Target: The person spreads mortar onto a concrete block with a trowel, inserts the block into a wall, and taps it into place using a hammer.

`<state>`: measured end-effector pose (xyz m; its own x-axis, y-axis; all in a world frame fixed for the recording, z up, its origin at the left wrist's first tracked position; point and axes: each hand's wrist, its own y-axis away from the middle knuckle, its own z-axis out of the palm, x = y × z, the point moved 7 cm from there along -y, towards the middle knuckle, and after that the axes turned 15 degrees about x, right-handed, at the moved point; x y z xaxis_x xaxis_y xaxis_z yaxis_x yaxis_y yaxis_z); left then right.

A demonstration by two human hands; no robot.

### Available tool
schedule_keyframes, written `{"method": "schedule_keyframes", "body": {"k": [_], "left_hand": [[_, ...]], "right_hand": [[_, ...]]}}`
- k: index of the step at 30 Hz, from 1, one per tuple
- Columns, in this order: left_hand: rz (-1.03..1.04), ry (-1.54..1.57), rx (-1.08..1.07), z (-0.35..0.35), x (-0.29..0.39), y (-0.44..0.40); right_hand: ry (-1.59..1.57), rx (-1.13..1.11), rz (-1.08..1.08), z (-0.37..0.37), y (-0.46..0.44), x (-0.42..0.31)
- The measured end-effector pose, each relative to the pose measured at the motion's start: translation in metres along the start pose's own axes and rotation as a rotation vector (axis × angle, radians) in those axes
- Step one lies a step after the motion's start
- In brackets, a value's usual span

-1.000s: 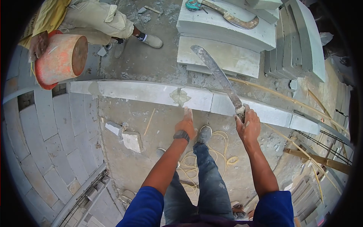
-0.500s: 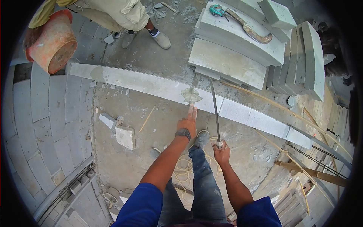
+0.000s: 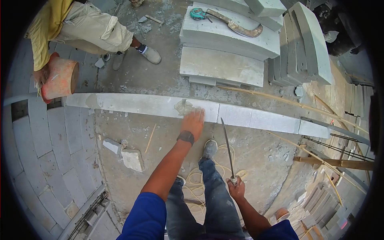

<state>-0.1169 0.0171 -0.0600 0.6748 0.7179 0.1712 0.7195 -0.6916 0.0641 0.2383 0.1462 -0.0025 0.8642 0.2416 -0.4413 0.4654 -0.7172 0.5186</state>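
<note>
A low wall of pale blocks (image 3: 140, 105) runs across in front of me. My left hand (image 3: 193, 123) lies over its near edge, fingers stretched out and slightly blurred. Just left of the fingers is a wet grey-green mortar patch (image 3: 183, 107) on the wall's top. A watch (image 3: 186, 137) is on my left wrist. My right hand (image 3: 236, 188), low beside my leg, is closed around the handle of a long thin blade (image 3: 228, 146). The blade points up toward the wall, its tip a little short of the near face.
A co-worker (image 3: 100, 28) at the upper left holds an orange bucket (image 3: 60, 78) over the wall's end. Stacked blocks (image 3: 224, 66) carry a tape measure (image 3: 197, 14) and a curved blade (image 3: 245, 30). A coiled hose (image 3: 196, 184) lies around my feet. Bamboo poles (image 3: 288, 103) extend right.
My left hand has gone from pointing two fingers at the mortar patch to lying right of it. The blade has drawn back from the wall. The co-worker's bucket has turned. My view has shifted.
</note>
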Motion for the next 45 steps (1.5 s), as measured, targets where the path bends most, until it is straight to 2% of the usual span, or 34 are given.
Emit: {"method": "schedule_keyframes", "body": {"k": [2,3,6,8,11,14,15,18,22,25,27,29,32,34,36,38,40,42,43,45], "left_hand": [[0.057,-0.112,0.041,0.013,0.0,-0.026],[0.092,-0.126,-0.007,0.017,0.002,-0.036],[0.17,-0.161,-0.169,0.014,0.011,-0.06],[0.183,-0.167,-0.289,0.013,0.017,-0.07],[0.152,-0.179,-0.33,0.026,0.019,-0.074],[0.196,-0.205,-0.215,0.042,0.015,-0.07],[0.187,-0.201,-0.205,0.042,0.014,-0.071],[0.169,-0.18,-0.169,0.041,0.017,-0.071],[0.188,-0.168,-0.124,0.04,0.016,-0.07],[0.213,-0.189,-0.136,0.041,0.014,-0.071],[0.236,-0.186,-0.173,0.041,0.015,-0.074],[0.246,-0.164,-0.223,0.034,0.013,-0.085],[0.308,-0.125,-0.465,0.003,0.014,-0.113],[0.314,-0.112,-0.386,0.009,0.009,-0.112],[0.33,-0.076,-0.246,0.008,0.005,-0.099],[0.335,-0.05,-0.247,-0.01,0.013,-0.086],[0.337,-0.051,-0.215,-0.023,0.015,-0.08],[0.346,-0.067,-0.173,-0.022,0.017,-0.068],[0.346,-0.074,-0.118,-0.024,0.019,-0.068],[0.326,-0.038,-0.181,-0.029,0.021,-0.07]], "right_hand": [[-0.016,-0.013,0.043,-0.007,0.004,0.02],[-0.065,-0.005,0.002,-0.014,0.005,0.018],[0.11,0.056,-0.06,-0.016,-0.004,0.05],[0.077,0.038,-0.039,-0.019,-0.009,0.049],[0.045,0.044,-0.048,-0.04,-0.025,0.01],[0.275,0.128,-0.065,-0.032,-0.032,0.015],[0.272,0.045,-0.04,-0.037,-0.032,-0.004],[0.181,0.031,-0.054,-0.032,-0.023,-0.014],[0.284,0.051,-0.075,-0.035,-0.009,-0.03],[0.313,0.022,-0.244,-0.027,-0.003,-0.028],[0.328,0.086,-0.301,-0.03,-0.003,-0.02],[0.279,0.055,-0.186,-0.042,-0.004,-0.033],[0.27,0.014,0.023,-0.055,-0.003,-0.059],[0.302,0.044,-0.152,-0.03,0.005,-0.031],[0.273,0.056,-0.136,-0.023,0.011,-0.03],[0.248,0.059,-0.107,-0.02,0.017,-0.034],[0.3,0.051,-0.204,-0.018,0.014,-0.045],[0.434,0.024,-0.411,-0.015,0.021,-0.058],[0.402,0.008,-0.34,-0.01,0.025,-0.047],[0.35,-0.012,-0.242,-0.002,0.019,-0.032]]}}
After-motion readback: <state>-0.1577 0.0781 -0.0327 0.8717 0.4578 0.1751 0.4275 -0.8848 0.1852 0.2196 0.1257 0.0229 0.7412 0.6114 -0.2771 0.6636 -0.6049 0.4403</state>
